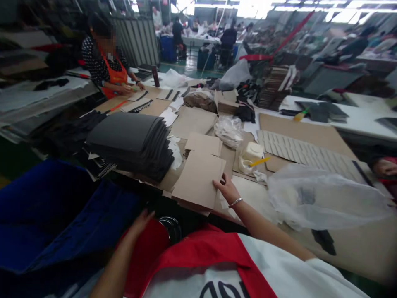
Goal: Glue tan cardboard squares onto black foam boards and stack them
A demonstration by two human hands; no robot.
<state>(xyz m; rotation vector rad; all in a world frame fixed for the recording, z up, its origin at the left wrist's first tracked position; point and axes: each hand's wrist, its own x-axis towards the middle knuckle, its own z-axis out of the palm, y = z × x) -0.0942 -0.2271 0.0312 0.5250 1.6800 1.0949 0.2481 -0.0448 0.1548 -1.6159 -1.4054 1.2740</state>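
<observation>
My right hand [227, 189], with a bracelet at the wrist, is at the right edge of a stack of tan cardboard sheets [198, 178], its thumb on the top sheet and its fingers curled at the edge. Smaller tan pieces [204, 143] lie just behind that stack. To the left stands a tall pile of dark grey sheets [124, 132]. My left hand [142, 221] is low, off the table's front edge, beside red cloth; it is blurred and its fingers look stretched out, with nothing seen in them.
A blue bin [62, 215] stands at the lower left. A white container with a yellow brush [253, 153] and clear plastic bags [328, 196] lie to the right. Across the table at the left, a person in an orange apron [114, 74] handles pieces.
</observation>
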